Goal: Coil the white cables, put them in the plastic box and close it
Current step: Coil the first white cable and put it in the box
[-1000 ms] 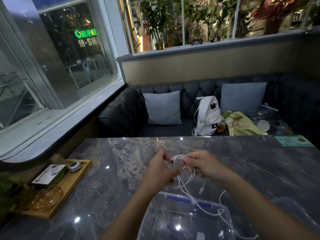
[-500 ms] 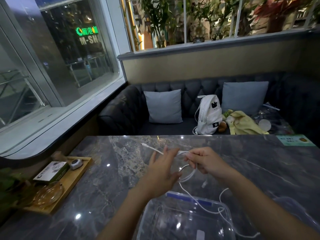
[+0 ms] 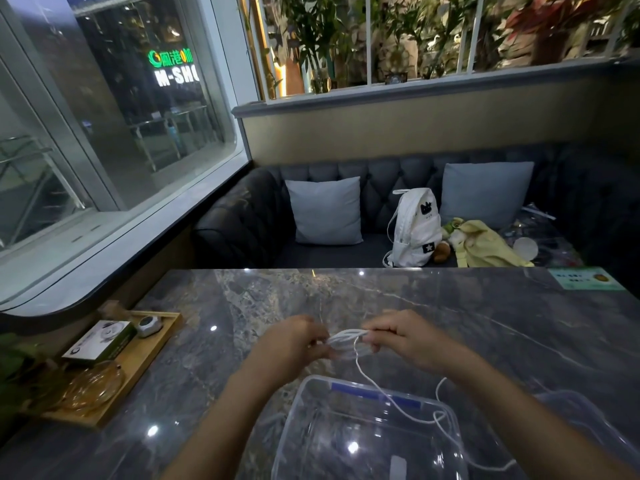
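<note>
Above the dark marble table, my left hand (image 3: 294,344) and my right hand (image 3: 405,339) pinch the two ends of a small flattened coil of white cable (image 3: 346,341). The loose tail of that cable hangs down from the coil and runs across the far right corner of the clear plastic box (image 3: 304,410). The box stands open on the table just below my hands. Its clear lid (image 3: 581,410) lies to the right, partly hidden behind my right forearm.
A wooden tray (image 3: 138,362) at the table's left edge holds a small boxed item, a round gadget and an amber glass dish. A green card (image 3: 585,279) lies at the far right. Beyond the table a sofa carries cushions, a white backpack (image 3: 414,230) and a yellow cloth.
My left hand, open with fingers spread half a second ago, has closed on the coil's left end. The loops are now pulled flat between both hands.
</note>
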`<move>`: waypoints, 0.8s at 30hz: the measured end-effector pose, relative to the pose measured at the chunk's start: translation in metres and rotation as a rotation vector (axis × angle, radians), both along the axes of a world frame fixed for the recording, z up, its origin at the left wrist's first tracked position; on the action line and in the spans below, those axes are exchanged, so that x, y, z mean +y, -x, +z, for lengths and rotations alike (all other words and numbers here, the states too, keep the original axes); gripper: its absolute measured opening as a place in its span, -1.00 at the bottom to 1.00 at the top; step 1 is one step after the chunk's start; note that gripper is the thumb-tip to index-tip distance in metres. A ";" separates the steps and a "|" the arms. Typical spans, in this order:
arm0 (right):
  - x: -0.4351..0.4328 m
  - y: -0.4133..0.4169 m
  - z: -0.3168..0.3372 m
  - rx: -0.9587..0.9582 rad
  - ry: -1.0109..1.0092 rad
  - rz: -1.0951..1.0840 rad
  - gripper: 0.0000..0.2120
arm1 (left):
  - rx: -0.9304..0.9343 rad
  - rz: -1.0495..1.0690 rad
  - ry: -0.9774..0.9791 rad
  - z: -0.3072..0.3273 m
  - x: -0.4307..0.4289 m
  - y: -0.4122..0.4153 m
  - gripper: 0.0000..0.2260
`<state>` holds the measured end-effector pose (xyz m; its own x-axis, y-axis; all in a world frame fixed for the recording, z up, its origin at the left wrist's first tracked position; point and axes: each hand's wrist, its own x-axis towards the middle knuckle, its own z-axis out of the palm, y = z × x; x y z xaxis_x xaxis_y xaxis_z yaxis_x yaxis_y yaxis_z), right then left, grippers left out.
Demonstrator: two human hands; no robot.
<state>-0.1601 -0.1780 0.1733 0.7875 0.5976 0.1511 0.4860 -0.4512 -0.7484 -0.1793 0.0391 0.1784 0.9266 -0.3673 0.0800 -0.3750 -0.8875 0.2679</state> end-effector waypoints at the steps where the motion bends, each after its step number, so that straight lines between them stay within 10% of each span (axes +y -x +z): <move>1: 0.002 -0.001 -0.001 -0.138 0.107 0.011 -0.83 | -0.064 0.074 0.036 -0.003 -0.001 0.002 -0.75; 5: 0.009 -0.004 0.000 -0.753 0.261 -0.110 -0.93 | -0.188 0.373 0.303 -0.009 -0.009 0.009 -0.78; 11: 0.016 0.001 -0.014 -1.190 0.305 -0.167 -0.86 | 0.333 0.507 1.031 -0.013 -0.014 0.010 -0.87; 17: 0.020 0.004 -0.022 -1.260 0.262 -0.178 -0.90 | 0.693 0.676 1.798 -0.008 -0.012 0.007 -0.79; 24: 0.038 0.009 -0.024 -0.878 0.149 -0.313 -0.68 | 0.624 0.707 2.051 -0.016 -0.018 0.003 -0.71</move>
